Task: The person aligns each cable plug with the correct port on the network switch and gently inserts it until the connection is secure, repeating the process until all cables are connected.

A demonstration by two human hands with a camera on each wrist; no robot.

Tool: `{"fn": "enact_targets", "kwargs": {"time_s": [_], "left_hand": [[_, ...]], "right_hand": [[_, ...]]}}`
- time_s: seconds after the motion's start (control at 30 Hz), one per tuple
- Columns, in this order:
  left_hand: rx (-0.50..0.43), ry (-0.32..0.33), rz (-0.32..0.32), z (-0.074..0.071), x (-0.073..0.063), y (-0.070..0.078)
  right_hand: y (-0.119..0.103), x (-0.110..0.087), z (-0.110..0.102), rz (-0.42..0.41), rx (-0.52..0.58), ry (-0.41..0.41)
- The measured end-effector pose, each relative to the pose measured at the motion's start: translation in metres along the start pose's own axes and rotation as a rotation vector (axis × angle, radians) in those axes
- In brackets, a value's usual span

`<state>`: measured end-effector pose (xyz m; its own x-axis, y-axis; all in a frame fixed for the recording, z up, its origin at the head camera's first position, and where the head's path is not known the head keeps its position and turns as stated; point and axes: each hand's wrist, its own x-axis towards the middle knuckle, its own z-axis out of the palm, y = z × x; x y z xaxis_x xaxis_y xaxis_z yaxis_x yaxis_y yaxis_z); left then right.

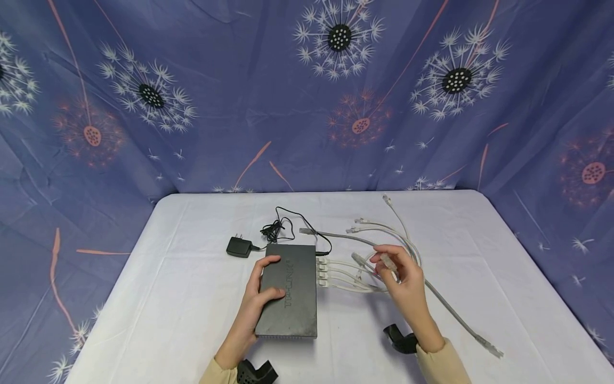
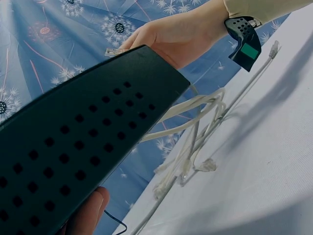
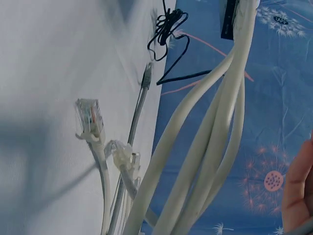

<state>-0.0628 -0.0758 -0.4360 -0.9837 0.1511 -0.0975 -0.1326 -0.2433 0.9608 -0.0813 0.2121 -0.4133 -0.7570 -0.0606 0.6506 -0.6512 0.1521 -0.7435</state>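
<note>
My left hand point(image 1: 248, 309) grips the left side of a black TP-LINK network switch point(image 1: 299, 320), thumb on its top. In the left wrist view the vented side of the switch point(image 2: 73, 147) shows above my fingertips. Several white network cables point(image 1: 340, 272) are plugged along its right edge. To the right, my right hand point(image 1: 408, 285) pinches the clear plug of a network cable point(image 1: 387, 262) between thumb and fingers. Loose plugs lie close by it, one of them a clear connector point(image 3: 89, 117) in the right wrist view.
A black power adapter point(image 1: 239, 247) lies left of the switch, its coiled cord point(image 1: 272, 230) running behind to the switch's back right corner. A grey network cable point(image 1: 455, 314) stretches diagonally across the white table point(image 1: 158, 298). Several white cable ends point(image 1: 379, 225) lie toward the back.
</note>
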Motion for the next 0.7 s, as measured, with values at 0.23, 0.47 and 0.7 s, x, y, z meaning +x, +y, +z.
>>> {"fn": "enact_targets", "kwargs": {"time_s": [0.23, 0.47, 0.7], "left_hand": [[0.003, 0.003, 0.008, 0.0, 0.0, -0.001], [-0.004, 0.003, 0.003, 0.0, -0.001, -0.001], [0.008, -0.002, -0.004, 0.0, 0.0, -0.001]], "right_hand": [[-0.005, -0.004, 0.004, 0.084, -0.028, -0.11], [-0.009, -0.005, 0.008, 0.129, 0.006, -0.147], [-0.013, -0.005, 0.014, 0.172, 0.053, -0.168]]}}
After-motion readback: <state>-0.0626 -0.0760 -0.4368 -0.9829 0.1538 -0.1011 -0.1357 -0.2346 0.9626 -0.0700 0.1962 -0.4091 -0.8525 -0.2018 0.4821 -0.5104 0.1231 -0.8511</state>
